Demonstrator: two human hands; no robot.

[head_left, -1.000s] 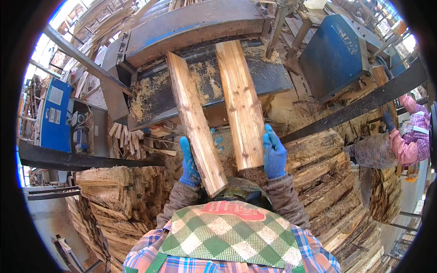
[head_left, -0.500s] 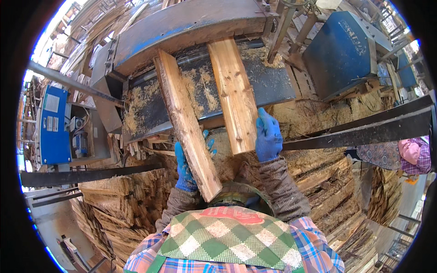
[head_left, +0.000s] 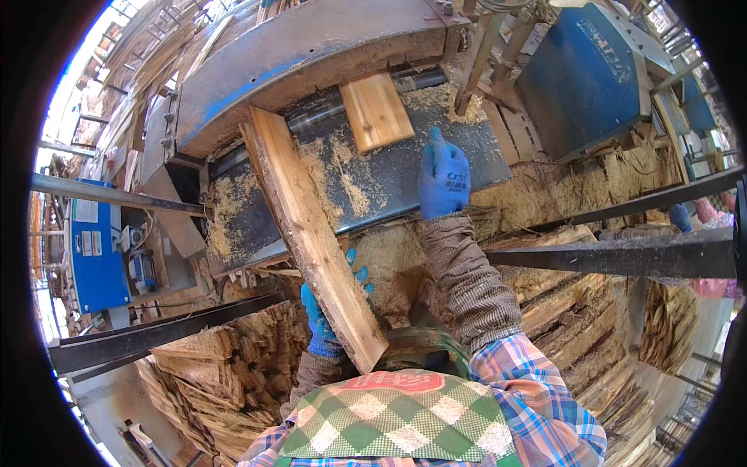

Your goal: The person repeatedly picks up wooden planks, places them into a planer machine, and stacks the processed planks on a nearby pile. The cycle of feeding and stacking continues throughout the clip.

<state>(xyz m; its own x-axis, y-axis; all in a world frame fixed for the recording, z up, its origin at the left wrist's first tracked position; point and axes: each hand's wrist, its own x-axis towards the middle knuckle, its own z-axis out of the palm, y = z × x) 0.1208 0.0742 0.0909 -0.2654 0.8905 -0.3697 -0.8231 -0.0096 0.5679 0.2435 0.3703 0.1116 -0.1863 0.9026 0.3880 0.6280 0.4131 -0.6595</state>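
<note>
My left hand (head_left: 317, 321) in a blue glove is wrapped round the near part of a long rough-edged board (head_left: 317, 237). Its thumb side shows left of the board and fingertips show on the right; the palm is hidden underneath. The board slants up across the metal bed, its far end at the machine's opening. A second, shorter-looking board (head_left: 377, 111) lies on the bed with its far part hidden under the machine housing. Just to the right of it and apart from it, my right hand (head_left: 446, 177), gloved in blue, holds nothing, its fingers loosely extended forward.
The machine's dark metal bed (head_left: 389, 175) carries scattered sawdust beneath a heavy housing (head_left: 311, 50). Blue machine cabinets stand at right (head_left: 580, 86) and left (head_left: 97, 257). Black rails (head_left: 615, 257) flank me, with stacked rough boards (head_left: 226, 373) beyond. Another person's sleeve (head_left: 716, 286) shows at far right.
The right-hand board has slid away from me, mostly under the housing. My right hand has let go of it and moved forward. My left hand still holds its board, which has shifted slightly.
</note>
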